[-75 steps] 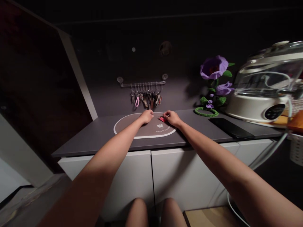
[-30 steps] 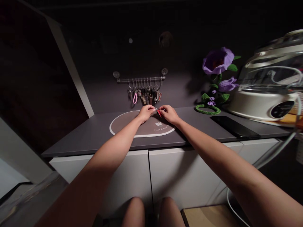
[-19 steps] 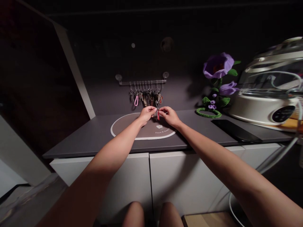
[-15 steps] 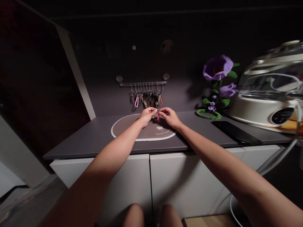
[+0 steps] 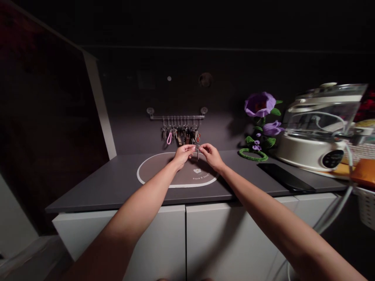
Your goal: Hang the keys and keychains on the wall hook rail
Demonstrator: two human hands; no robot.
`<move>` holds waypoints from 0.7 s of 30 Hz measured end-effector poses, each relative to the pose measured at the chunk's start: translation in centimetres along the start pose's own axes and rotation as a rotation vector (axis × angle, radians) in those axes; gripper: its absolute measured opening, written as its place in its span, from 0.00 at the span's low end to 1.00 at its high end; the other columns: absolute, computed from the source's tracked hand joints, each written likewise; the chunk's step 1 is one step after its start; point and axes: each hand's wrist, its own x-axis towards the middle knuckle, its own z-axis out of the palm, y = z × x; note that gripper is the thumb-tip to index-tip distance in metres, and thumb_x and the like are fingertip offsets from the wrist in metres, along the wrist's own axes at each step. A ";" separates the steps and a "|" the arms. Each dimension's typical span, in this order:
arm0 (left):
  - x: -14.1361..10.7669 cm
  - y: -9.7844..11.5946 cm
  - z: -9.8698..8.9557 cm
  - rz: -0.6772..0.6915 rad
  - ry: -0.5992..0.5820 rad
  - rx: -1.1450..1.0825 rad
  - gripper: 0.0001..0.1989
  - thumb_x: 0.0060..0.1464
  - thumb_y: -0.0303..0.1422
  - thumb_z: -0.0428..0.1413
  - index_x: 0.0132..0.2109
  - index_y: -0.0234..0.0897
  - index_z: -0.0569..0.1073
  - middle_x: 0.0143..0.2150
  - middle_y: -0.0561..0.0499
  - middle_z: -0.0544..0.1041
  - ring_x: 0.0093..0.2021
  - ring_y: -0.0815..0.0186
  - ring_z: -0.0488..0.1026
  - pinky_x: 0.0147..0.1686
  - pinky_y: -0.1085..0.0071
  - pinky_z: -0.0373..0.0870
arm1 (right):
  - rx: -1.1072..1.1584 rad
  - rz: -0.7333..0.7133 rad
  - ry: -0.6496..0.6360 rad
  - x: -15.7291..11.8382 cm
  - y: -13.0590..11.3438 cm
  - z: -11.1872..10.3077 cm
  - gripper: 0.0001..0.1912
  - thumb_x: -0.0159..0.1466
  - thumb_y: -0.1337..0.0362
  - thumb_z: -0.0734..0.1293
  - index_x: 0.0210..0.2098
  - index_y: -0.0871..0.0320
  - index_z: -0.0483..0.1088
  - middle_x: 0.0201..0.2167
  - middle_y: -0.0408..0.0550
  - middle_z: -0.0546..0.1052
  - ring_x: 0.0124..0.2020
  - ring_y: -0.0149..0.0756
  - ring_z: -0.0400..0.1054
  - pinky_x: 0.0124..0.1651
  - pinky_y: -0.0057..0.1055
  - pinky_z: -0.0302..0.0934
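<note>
Illumination is dim, darkest at 12 o'clock. A shadow (image 5: 227, 238) crosses the cabinet door (image 5: 206, 232) at 5 o'clock; the margins are stretched.

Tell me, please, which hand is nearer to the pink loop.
The left. The left hand is below the pink loop and a little to its right; the right hand is also lower, but farther to the right.

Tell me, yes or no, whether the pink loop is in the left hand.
No: the pink loop hangs among the keys on the clear rack, apart from the left hand.
</note>
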 end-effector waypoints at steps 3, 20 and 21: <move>0.0 0.0 0.0 -0.024 0.016 0.002 0.16 0.43 0.37 0.60 0.39 0.32 0.73 0.29 0.50 0.73 0.23 0.76 0.64 0.21 0.79 0.57 | 0.016 0.014 0.044 0.8 0.1 -0.1 0.13 0.55 0.54 0.62 0.30 0.59 0.64 0.28 0.44 0.69 0.31 0.29 0.62 0.39 0.28 0.59; 0.4 -1.5 0.2 -0.162 0.173 -0.030 0.09 0.43 0.33 0.59 0.29 0.31 0.71 0.23 0.55 0.68 0.18 0.79 0.58 0.18 0.79 0.51 | 0.167 0.347 0.242 11.9 -2.6 -0.8 0.04 0.56 0.67 0.59 0.25 0.58 0.57 0.19 0.37 0.62 0.20 0.23 0.61 0.25 0.22 0.59; 0.4 -1.6 0.3 -0.166 0.182 -0.036 0.08 0.43 0.33 0.59 0.29 0.31 0.71 0.22 0.55 0.68 0.17 0.79 0.58 0.18 0.79 0.51 | 0.143 0.355 0.246 12.2 -2.5 -0.7 0.04 0.56 0.68 0.58 0.25 0.58 0.57 0.18 0.37 0.61 0.19 0.24 0.62 0.25 0.22 0.59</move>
